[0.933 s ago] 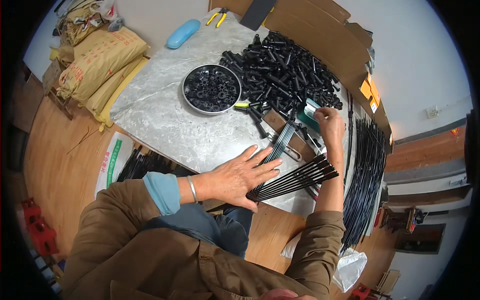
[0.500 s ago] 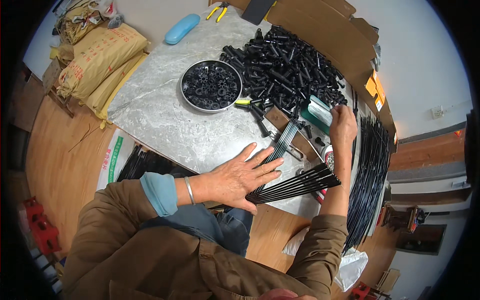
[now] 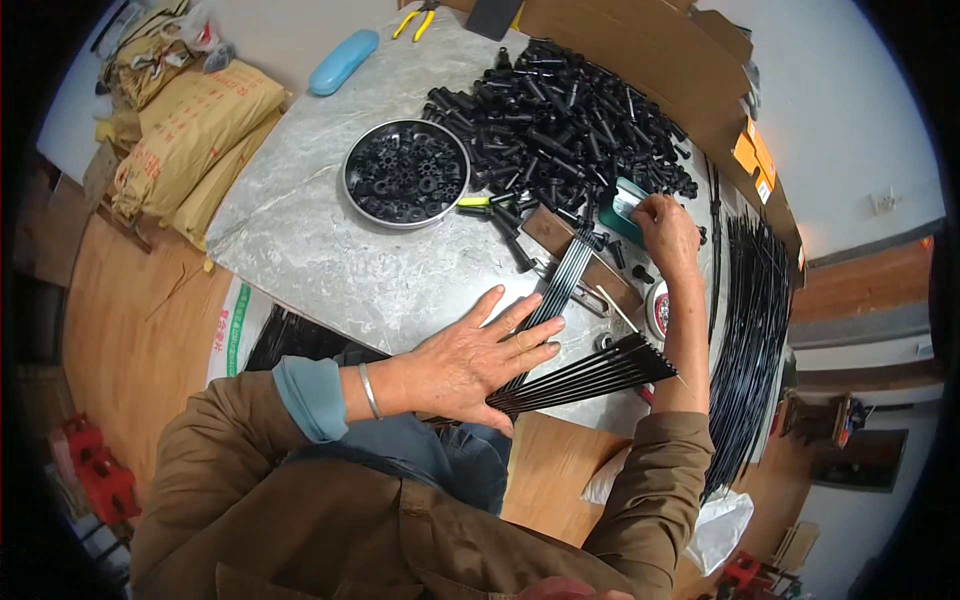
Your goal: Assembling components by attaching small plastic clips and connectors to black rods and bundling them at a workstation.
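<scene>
My left hand (image 3: 475, 355) lies spread with its fingers apart over a set of thin black rods (image 3: 590, 380). Some rods fan out to the right past my thumb; others run up under my fingers to a brown wooden block (image 3: 548, 232). At the right, my right hand (image 3: 670, 235) is closed in a pinch at the edge of a small green box (image 3: 610, 216) with something whitish inside. What the fingertips hold, if anything, is hidden. Beside the block are a thin white stick (image 3: 616, 308) and a small round container (image 3: 657, 311), partly covered by my right forearm.
A heap of black tubular parts (image 3: 560, 120) covers the table's far side before a cardboard wall (image 3: 640, 60). A round bowl (image 3: 350, 200) holds small black rings. A blue case (image 3: 343, 62) and yellow-handled pliers (image 3: 416, 20) lie behind. Long black rods (image 3: 750, 350) stretch along the right.
My right hand has shifted left to the rim of the green box. The white stick by the block now shows. My left hand stays spread over the rods.
</scene>
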